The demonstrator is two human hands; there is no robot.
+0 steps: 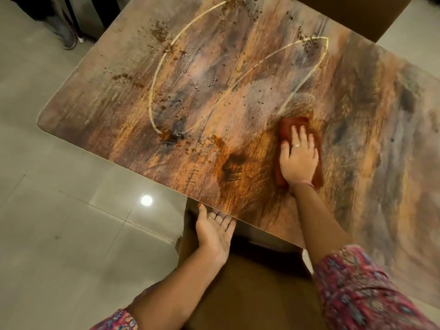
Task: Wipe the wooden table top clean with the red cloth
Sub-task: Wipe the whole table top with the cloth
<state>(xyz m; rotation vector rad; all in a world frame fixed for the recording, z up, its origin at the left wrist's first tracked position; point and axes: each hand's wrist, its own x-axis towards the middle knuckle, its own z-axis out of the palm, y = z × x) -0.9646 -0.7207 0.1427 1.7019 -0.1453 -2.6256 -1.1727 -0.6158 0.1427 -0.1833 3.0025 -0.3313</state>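
Red cloth (289, 126): lay folded flat on the wooden table top (238, 79), toward the near edge; it sat directly under the right hand, its far end showing beyond the fingertips and a strip showing on each side of the palm.
Right hand (298, 158): pressed palm-down on the cloth, fingers straight and a little spread, not curled round it; a ring showed on one finger.
Left hand (215, 232): palm up at the table's near edge, left of the cloth and well apart from it; fingers relaxed and reaching under the edge, gripping nothing visible, thumb out toward the floor.
Table top: streaked orange, brown and grey, with pale curved lines; dark crumbs (159, 34) lay scattered over the far and middle parts, and a dark smear (234, 164) sat just left of the cloth.
Sleeves: patterned pink fabric (362, 289) on both forearms.
Floor (59, 210): pale glossy tiles with a bright light reflection (146, 200).
Chair (257, 282): brown seat under the near edge.
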